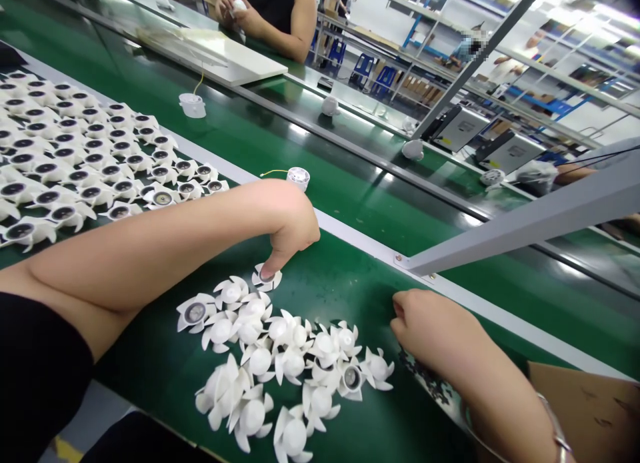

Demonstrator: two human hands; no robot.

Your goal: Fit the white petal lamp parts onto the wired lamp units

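— Mid-belt, beside the pale edge strip of the green conveyor belt, what is the left hand on?

— Its index finger points down, the tip pressed on a small white plastic impeller. The other fingers curl under, and the impeller is touched, not gripped.

— Which way does that impeller lie from the hand?

— Toward seven o'clock from the knuckles, with twelve straight ahead. It lies flat and round, so it has no real long axis, but the finger slants along that same line. The left hand is clearly the nearer one. A loose heap of impellers starts just beside it, toward seven o'clock.

— And the right hand?

— It's at three o'clock from the heap, fingers curled closed. I can't tell whether they hold anything. The nearest impeller sits close by, at eight o'clock from it.

— What else is around?

— Rows of impellers with dark hubs up lie at ten o'clock. A white housing with a yellow wire sits at twelve from the left hand, and a co-worker's hands show across the belt.
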